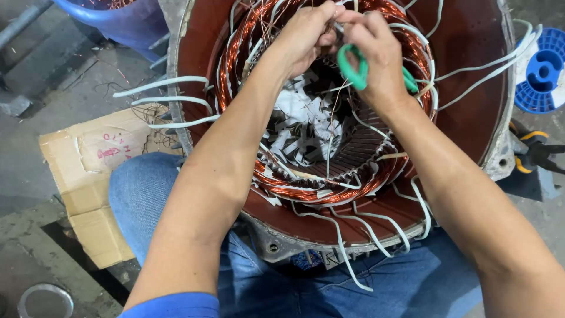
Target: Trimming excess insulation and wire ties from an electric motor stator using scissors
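Copper windings, bright and varnish-red, already sit in the slots all round the bore of the large motor stator, which rests tilted between the person's knees; one stator, one continuous ring of coil ends. White insulating sleeves trail outward from the ring: three lie clear at the left, several more at the bottom and right, the full count not readable because they overlap. White paper offcuts litter the inside of the bore, too many and too jumbled to count. The left hand is closed, fingertips pinching fine wire or sleeve ends at the far rim of the coil. The right hand meets it there, fingers through the loops of one pair of green-handled scissors; the blades are hidden, so cutting cannot be confirmed. Judgement: winding looks largely done, and lead finishing and clearing of scraps look outstanding. Nearby: one blue wire spool, one yellow-handled pliers, one flattened cardboard box, one blue bucket.
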